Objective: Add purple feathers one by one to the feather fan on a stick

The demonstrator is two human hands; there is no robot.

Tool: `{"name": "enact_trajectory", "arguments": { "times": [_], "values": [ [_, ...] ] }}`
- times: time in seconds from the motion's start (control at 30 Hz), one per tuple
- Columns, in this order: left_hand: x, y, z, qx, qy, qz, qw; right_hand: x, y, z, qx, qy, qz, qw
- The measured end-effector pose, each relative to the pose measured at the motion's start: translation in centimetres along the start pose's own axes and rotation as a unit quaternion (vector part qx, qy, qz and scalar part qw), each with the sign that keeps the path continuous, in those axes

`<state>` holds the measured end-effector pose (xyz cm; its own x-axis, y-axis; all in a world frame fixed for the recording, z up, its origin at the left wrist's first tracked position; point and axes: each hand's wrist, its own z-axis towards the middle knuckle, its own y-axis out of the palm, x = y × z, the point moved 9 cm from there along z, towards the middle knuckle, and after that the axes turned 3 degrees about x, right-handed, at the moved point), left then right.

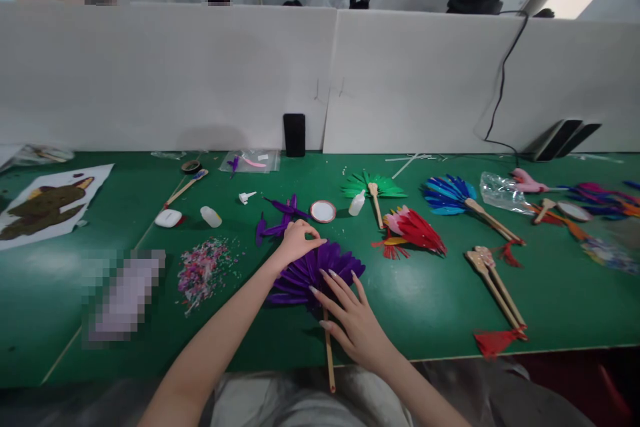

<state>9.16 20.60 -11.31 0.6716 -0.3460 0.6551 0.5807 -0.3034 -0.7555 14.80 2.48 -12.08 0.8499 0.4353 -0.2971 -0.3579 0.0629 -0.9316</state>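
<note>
A purple feather-like fan [300, 278] lies spread on the green table, its wooden handle [329, 353] reaching past the front edge. My left hand [299, 242] is at the fan's top edge, thumb and forefinger pinched together; whatever is between the fingertips is too small to make out. Across the fan's lower right part rests my right hand [353, 320], flat with fingers apart, covering where the handle joins. Loose purple pieces [287, 210] lie just beyond my left hand. Close by are a small round white dish [323, 211] and a white squeeze bottle [357, 203].
Colourful scraps [205, 270] are heaped at left, near a capless bottle [211, 217] and a white case [169, 218]. Green [367, 185], red [415, 230] and blue [449, 195] fans lie right, with wooden handles [500, 290]. A phone [295, 135] leans on the white partition [200, 80].
</note>
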Motion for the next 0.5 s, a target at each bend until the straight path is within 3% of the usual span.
{"name": "enact_trajectory", "arguments": {
  "times": [0.5],
  "values": [
    [-0.99, -0.23, -0.36, 0.038, -0.024, 0.002, 0.999, 0.21, 0.46, -0.22, -0.002, 0.005, 0.02, 1.0]
  ]
}}
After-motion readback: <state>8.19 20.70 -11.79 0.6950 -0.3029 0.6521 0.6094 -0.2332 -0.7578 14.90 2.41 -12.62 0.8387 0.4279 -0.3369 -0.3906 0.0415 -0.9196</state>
